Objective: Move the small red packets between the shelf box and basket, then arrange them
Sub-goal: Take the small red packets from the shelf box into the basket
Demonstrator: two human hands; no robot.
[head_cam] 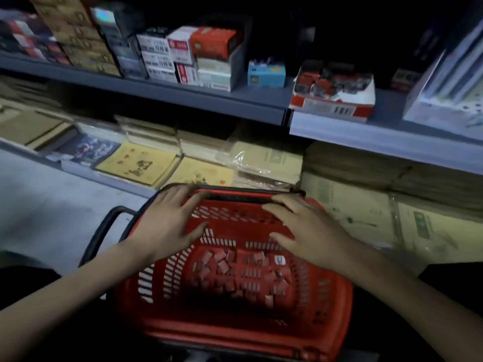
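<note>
Red basket, lower centre of frame; small red packets scattered on its floor. Left hand and right hand rest spread-fingered on far rim. Shelf box, upper right, holds more packets.

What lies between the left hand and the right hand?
In the head view: the slotted far wall of the basket and the black handle along its rim, between left hand and right hand.

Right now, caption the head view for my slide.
Left hand and right hand lie on the far wall of a red basket holding small red packets, below the shelf box.
</note>
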